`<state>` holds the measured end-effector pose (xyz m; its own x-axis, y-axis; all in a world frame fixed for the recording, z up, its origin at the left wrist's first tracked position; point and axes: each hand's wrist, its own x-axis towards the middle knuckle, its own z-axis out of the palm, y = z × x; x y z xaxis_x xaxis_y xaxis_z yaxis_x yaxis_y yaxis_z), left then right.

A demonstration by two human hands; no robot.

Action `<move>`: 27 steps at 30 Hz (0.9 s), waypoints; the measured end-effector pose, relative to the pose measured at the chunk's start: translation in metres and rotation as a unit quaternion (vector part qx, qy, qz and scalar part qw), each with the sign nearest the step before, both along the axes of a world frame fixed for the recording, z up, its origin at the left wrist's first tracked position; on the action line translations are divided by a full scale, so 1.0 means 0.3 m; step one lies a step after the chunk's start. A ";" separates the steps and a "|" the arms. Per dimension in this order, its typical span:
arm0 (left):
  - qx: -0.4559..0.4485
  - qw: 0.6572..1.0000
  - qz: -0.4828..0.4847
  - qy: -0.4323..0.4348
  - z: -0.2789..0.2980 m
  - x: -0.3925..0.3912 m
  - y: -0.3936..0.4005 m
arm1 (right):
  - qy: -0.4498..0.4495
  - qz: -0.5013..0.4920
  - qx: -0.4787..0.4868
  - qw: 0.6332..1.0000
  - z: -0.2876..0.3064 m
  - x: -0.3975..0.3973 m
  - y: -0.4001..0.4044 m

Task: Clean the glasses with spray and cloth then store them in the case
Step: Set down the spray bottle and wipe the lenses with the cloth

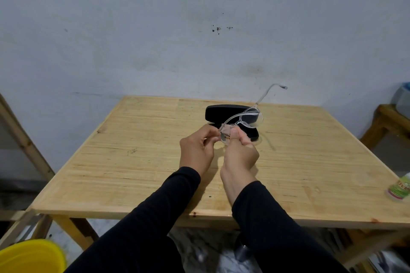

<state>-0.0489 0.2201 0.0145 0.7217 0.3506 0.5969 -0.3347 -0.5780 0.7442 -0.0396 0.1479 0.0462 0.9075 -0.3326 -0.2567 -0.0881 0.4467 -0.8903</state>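
Observation:
Clear-framed glasses (250,117) are held up over the middle of the wooden table (133,162), one temple arm sticking up toward the wall. My left hand (196,150) pinches the near end of the frame. My right hand (240,153) grips the near lens, thumb on top. A black glasses case (221,112) lies open on the table just behind my hands, partly hidden by them. A small spray bottle (399,188) with a green label stands at the table's right edge. I see no cloth clearly; whether one sits between my fingers and the lens I cannot tell.
A pale wall rises right behind the table. A yellow bucket (31,257) sits on the floor at lower left. A wooden stand (388,122) with a container on it is at the right. A slanted wooden frame (24,139) leans at the left.

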 end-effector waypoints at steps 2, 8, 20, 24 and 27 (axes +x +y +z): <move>-0.004 1.000 -0.001 -0.004 0.000 0.002 0.001 | -0.013 0.017 -0.010 1.000 -0.001 -0.003 -0.008; -0.022 1.000 -0.016 -0.009 0.017 0.002 0.010 | -0.051 0.109 -0.069 0.990 -0.015 -0.011 -0.039; -0.002 0.999 -0.032 0.008 0.023 -0.001 0.088 | -0.095 0.317 -0.212 0.920 0.015 0.011 -0.123; 0.010 1.000 -0.021 0.006 0.031 -0.004 0.101 | -0.121 0.335 -0.265 0.896 0.038 0.006 -0.151; 0.004 1.000 -0.011 0.010 0.036 0.000 0.105 | -0.128 0.284 -0.310 0.898 0.033 0.010 -0.150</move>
